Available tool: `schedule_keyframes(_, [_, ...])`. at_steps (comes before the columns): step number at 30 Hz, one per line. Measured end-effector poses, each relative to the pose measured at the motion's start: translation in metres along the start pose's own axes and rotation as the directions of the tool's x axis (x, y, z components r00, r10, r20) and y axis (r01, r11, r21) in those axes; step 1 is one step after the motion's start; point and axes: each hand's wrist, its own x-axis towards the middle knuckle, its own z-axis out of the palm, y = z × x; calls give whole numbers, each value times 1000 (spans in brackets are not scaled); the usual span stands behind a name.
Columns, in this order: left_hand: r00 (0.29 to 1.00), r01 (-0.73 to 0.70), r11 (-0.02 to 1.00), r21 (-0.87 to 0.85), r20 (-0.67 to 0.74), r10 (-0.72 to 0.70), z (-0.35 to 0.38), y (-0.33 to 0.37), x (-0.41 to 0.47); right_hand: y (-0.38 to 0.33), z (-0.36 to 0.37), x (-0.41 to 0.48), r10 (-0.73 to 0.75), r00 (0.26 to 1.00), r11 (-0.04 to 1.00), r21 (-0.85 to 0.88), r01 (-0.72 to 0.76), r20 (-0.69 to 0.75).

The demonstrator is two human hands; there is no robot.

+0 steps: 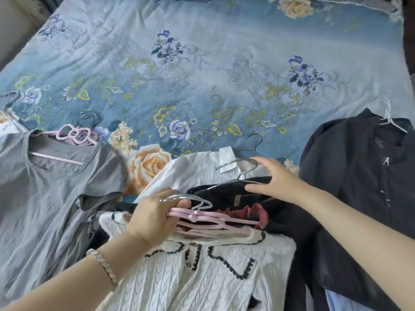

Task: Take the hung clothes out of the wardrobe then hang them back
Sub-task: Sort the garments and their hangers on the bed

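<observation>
Fingers (174, 215) of our left hand (155, 218) curl tightly round the necks of several pink hangers (224, 218), which carry a white knit sweater (202, 265) and a red garment (258, 212). Our right hand (277, 178) reaches forward with straight, spread fingers (265, 162). Its thumb is on the black garment (224, 195) and its forefinger at a wire hanger (244, 173). Around this pile, a grey dress (56, 187) and a dark jacket (359, 176) lie on the floral bedspread (202, 75).

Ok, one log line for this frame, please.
place: bed | left hand: grips pink hangers over white sweater | right hand: fingers straight, reaches to wire hanger
</observation>
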Motion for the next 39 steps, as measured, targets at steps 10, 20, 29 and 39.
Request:
schedule_keyframes(10, [998,64,997,32,-16,-63,40,-38,60,85,-4,112,389,920,839,396,-373,44])
schedule_keyframes(20, [1000,-1,1000,31,13,0,46,-48,52,113,37,118,388,910,918,144,-369,-142])
schedule_keyframes(29, [996,28,996,-84,-79,-35,-7,-18,28,12,-1,-4,-74,993,968,234,93,-91])
schedule_keyframes(39, [997,43,999,-13,-59,-44,-97,43,-32,-66,11,-110,-93,963,974,176,140,-254])
